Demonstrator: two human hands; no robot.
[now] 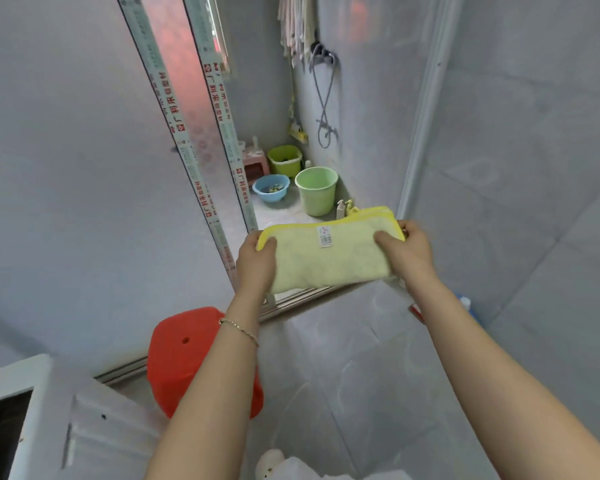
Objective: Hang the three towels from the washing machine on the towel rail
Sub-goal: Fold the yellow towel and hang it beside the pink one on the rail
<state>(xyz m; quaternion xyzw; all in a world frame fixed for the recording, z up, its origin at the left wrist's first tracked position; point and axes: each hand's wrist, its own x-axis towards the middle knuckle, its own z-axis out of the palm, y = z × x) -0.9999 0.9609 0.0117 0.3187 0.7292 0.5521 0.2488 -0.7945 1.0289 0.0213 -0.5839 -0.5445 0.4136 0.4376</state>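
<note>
Grey-tiled bathroom walls frame a sliding door frame still wrapped in printed tape, with a wet area beyond. Both bare forearms reach forward and slightly down from the bottom edge, nearly straight and set apart. Between them is a folded pale-yellow towel with a brighter yellow hem and a small white label, held level in the air over the door threshold. The left hand grips the towel's left end, thumb on top and fingers underneath; the right hand grips the right end the same way. A red plastic stool stands on the floor below the left forearm. Farther off sit a pale-green bucket, a lime bin and a blue basin. A thin bracelet circles the left wrist.
</note>
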